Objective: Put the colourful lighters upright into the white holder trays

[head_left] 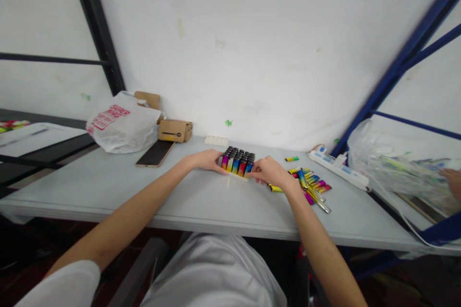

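Upright lighters (236, 164) with black tops and bright, multicoloured bodies stand packed in rows in a shallow white tray (237, 176) on the table. My left hand (210, 160) grips the tray's left end, thumb at the near corner and fingers around the back. At the opposite end, my right hand (268, 171) is closed on the near right corner, its fingertips partly hidden. Just right of that hand lies a loose heap of lighters (317, 184), partly covered by my forearm. One single lighter (292, 159) lies apart behind the heap.
A white slotted tray (216, 141) lies by the wall. To the left are a phone (155, 153), a small cardboard box (175, 131) and a white plastic bag (124, 124). A power strip (338, 169) runs along the right side. Another person's hand (452, 183) shows at the far right.
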The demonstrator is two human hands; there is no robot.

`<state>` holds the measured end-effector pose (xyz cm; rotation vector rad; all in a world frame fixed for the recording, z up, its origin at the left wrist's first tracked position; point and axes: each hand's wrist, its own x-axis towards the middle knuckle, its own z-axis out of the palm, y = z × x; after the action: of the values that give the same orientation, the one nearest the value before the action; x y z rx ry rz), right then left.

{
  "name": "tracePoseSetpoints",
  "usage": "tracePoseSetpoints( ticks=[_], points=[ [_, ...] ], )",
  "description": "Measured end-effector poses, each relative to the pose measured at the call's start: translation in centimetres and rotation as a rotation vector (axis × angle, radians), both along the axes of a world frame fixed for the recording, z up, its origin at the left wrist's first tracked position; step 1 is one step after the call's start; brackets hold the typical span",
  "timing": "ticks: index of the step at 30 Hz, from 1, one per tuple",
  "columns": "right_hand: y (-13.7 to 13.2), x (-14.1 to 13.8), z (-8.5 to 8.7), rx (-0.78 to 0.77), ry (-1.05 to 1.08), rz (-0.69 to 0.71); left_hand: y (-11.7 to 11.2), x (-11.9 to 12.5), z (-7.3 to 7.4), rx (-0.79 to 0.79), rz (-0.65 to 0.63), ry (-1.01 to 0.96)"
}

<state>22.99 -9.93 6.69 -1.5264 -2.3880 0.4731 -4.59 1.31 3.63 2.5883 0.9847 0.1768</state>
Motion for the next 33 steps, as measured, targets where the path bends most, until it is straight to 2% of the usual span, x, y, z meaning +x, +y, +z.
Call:
tracePoseSetpoints(
  ticks=[4,10,14,19,29,33],
  points=[
    [-0.1,0.9,0.2,-0.060,0.089,0.074,0.0,-0.1,0.0,0.029,-0.030,0.008],
    [0.0,4.4,1.5,0.071,0.130,-0.058,-0.3,0.2,-0.3,0.038,-0.023,-0.015],
    [0.2,6.3,2.0,0.133,0.142,-0.099,-0.3,1.1,-0.9,0.119,0.070,0.029],
    [0.7,7.1,1.8,0.234,0.169,-0.113,0.7,3.5,-1.3,0.221,0.246,0.138],
    [0.9,7.1,1.6,0.186,0.266,-0.069,6.1,10.2,0.1,0.108,0.359,0.215],
    [1.0,7.4,1.5,0.140,0.314,-0.055,6.8,11.6,-0.2,0.196,0.448,0.165]
  ],
)
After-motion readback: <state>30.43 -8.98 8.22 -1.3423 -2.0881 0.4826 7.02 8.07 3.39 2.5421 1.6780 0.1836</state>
